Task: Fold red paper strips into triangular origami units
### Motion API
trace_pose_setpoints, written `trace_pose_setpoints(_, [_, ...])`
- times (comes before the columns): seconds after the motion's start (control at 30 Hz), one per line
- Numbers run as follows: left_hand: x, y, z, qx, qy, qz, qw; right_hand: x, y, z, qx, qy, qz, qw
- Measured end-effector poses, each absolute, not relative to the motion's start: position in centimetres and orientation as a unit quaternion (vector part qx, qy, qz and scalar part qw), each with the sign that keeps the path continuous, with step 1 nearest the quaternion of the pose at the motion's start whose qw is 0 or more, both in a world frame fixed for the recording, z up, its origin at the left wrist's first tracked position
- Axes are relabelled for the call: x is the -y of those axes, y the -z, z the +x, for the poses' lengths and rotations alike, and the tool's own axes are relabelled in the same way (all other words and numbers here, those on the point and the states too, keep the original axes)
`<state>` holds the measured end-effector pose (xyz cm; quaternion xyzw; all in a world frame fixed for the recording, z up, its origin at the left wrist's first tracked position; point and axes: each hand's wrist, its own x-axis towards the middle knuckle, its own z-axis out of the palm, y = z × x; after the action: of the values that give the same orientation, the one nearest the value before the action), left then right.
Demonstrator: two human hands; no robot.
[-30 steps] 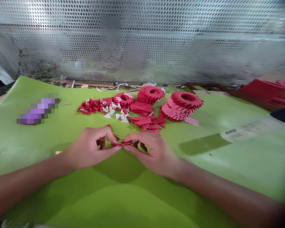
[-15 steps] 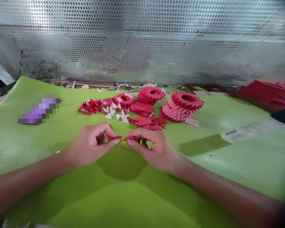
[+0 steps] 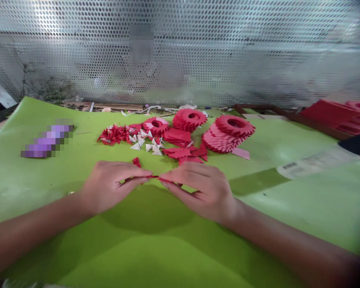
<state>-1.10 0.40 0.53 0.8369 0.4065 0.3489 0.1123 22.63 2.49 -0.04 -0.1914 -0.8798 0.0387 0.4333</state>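
My left hand (image 3: 109, 186) is closed in a pinch on folded red paper (image 3: 153, 176), thumb below and fingers above. From the other side, my right hand (image 3: 202, 190) pinches red paper too, its fingertips almost touching those of the left. Whether it is one piece or two joined there, I cannot tell. A red paper tip (image 3: 136, 161) shows just behind my left fingers. Beyond the hands lie flat-folded red paper pieces (image 3: 183, 153), white folded triangles (image 3: 138, 143) and a heap of red folded triangles (image 3: 115, 134).
Pleated paper rings, one small red-and-pink (image 3: 156, 125), one red (image 3: 192, 119) and a taller pink-and-red stack (image 3: 228, 136), stand at the back. A blurred purple object (image 3: 48, 140) lies left. A clear labelled tube (image 3: 312, 160) lies right, before red paper stacks (image 3: 333, 118). A perforated metal panel (image 3: 180, 60) rises behind.
My hands have come together, closing the small gap between the red pieces at their fingertips. The fingers of both hands have straightened and flattened over the paper.
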Motion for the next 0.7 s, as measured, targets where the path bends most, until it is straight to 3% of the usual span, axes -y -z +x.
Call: trace_pose_setpoints(0.7, [-0.19, -0.60, -1.03, -0.371, -0.335, 0.865, 0.048, -2.85, 0.01, 22.87, 0.893, 0.026, -0.166, 0.417])
